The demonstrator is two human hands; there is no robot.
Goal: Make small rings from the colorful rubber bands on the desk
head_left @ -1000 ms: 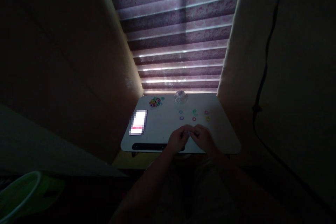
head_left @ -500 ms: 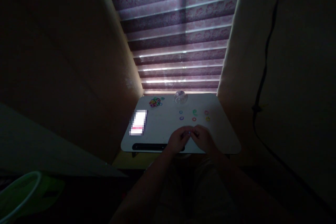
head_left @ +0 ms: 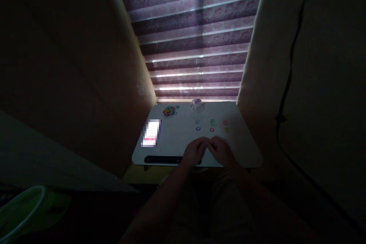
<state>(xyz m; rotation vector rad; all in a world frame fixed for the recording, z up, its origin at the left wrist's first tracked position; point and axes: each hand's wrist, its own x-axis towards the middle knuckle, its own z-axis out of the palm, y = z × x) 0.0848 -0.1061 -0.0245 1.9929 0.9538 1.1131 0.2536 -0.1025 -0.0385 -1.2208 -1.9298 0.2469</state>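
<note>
My left hand (head_left: 195, 151) and my right hand (head_left: 219, 149) meet over the front part of a white lap table (head_left: 168, 141). Fingertips of both are pinched together around a tiny pale thing (head_left: 205, 143), too small and dark to name. Just beyond them lie small coloured rings that look like hair ties: a light blue ring (head_left: 197, 122), a purple ring (head_left: 198, 129), a green curled piece (head_left: 212, 122), a red ring (head_left: 212, 130), a pink ring (head_left: 225, 122) and a yellow one (head_left: 226, 129).
A heap of mixed coloured rings (head_left: 168, 111) sits at the back left. Near the window blind (head_left: 197, 53) stands a clear rounded container (head_left: 197, 106). A blurred-out phone-like screen (head_left: 151, 133) lies at left, and a black slot (head_left: 162, 159) runs along the front edge.
Both hands stay in nearly the same place, with the fingertips drawn slightly closer around the tiny thing. The rings on the table have not moved.
</note>
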